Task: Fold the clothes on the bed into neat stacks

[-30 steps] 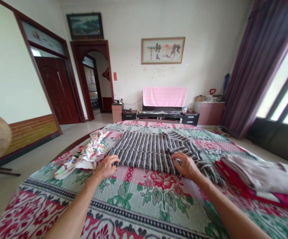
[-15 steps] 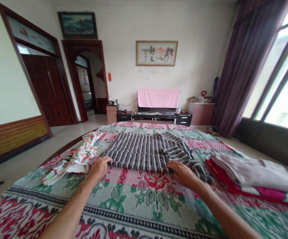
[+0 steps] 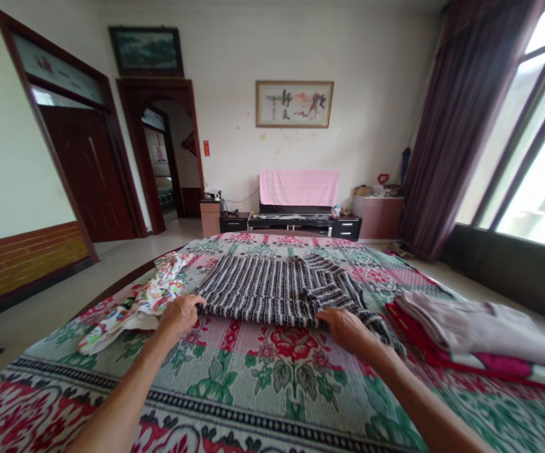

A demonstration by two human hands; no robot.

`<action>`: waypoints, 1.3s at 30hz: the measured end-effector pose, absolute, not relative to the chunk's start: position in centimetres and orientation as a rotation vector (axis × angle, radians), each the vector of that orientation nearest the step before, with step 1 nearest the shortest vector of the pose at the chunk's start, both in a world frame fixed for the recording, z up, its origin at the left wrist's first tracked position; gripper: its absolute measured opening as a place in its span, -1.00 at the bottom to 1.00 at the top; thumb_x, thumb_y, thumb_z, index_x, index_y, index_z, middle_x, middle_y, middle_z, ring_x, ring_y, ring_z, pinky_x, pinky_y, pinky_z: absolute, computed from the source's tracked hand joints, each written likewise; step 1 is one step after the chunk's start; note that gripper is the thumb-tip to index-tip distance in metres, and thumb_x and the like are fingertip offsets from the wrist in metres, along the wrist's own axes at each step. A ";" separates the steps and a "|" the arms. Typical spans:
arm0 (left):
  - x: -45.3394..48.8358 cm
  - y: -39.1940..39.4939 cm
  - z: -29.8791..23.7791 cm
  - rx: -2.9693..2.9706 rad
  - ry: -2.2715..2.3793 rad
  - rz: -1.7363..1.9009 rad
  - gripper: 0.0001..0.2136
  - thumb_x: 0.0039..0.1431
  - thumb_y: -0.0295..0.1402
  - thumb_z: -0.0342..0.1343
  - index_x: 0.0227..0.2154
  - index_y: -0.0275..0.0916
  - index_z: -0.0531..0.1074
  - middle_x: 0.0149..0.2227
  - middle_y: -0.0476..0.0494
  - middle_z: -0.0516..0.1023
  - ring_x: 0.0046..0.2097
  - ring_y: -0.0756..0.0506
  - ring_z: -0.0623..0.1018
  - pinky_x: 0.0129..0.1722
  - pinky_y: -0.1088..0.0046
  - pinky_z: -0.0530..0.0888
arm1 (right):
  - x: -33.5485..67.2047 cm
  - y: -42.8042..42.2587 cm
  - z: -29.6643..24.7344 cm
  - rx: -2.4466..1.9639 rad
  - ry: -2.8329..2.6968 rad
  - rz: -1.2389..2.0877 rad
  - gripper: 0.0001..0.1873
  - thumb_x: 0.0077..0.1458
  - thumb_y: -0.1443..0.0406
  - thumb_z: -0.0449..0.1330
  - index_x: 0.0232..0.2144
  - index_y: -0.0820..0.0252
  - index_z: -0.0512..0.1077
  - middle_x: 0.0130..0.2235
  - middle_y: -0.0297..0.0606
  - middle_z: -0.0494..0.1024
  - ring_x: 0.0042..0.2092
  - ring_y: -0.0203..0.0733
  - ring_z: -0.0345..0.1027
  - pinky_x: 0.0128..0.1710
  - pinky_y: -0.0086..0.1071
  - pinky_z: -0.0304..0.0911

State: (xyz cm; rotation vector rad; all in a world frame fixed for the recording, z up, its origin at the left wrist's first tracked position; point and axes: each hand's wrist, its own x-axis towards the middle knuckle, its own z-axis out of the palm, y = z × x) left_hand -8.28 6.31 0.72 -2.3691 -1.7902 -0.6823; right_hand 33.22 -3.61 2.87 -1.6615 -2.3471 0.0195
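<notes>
A black-and-white striped knit sweater [image 3: 258, 286] lies spread on the flowered cloth [image 3: 234, 371], its long side toward me. One sleeve is folded across its right part, and a striped end trails to the lower right past my right wrist. My left hand [image 3: 183, 314] pinches the sweater's near left corner. Farther along the same near edge, my right hand [image 3: 342, 327] grips the fabric between thumb and fingers. The fingertips of both hands are partly hidden by the knit. Left of the sweater lies a crumpled white garment with a colourful print [image 3: 152, 299].
At the right is a stack of folded clothes, a pale grey one [image 3: 484, 324] above a red one [image 3: 401, 324]. Beyond the table stands a low black cabinet [image 3: 234, 224] with a pink cloth [image 3: 299, 187] over a screen. A purple curtain [image 3: 456, 126] hangs by the window.
My left hand has shifted slightly left and up, drawing at the sweater's left corner. The right hand stays at nearly the same place on the near edge.
</notes>
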 end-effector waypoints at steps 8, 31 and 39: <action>-9.5 5.9 2.4 -2.410 -1.837 -0.314 -0.56 -0.07 -0.59 -0.10 -0.32 -0.05 0.61 -0.25 -0.06 0.64 -0.15 -0.11 0.58 -0.11 0.40 0.41 | 32.6 -4.9 3.9 -1.626 -2.450 0.050 -0.53 -0.07 0.55 -0.06 -0.26 0.15 0.56 -0.27 -0.19 0.61 -0.20 -0.18 0.43 -0.14 -0.39 0.21; -6.2 5.5 1.4 -2.426 -1.678 -0.627 -0.67 0.14 -0.30 -0.05 -0.09 -0.18 0.51 -0.02 -0.18 0.54 -0.01 -0.13 0.50 0.05 0.35 0.36 | 31.9 -4.3 3.6 -1.516 -2.256 0.095 -0.69 0.06 0.35 0.03 -0.15 0.21 0.46 -0.13 -0.14 0.54 -0.11 -0.12 0.40 -0.06 -0.29 0.25; -5.9 7.0 -4.4 -2.406 -1.631 -0.634 -0.65 0.18 -0.21 -0.05 -0.05 -0.17 0.47 0.09 -0.27 0.44 0.14 -0.20 0.38 0.13 0.18 0.32 | 32.4 -4.0 1.0 -1.540 -2.275 0.088 -0.62 0.13 0.29 0.04 0.00 0.24 0.37 0.05 -0.06 0.44 0.07 -0.08 0.31 0.06 -0.24 0.18</action>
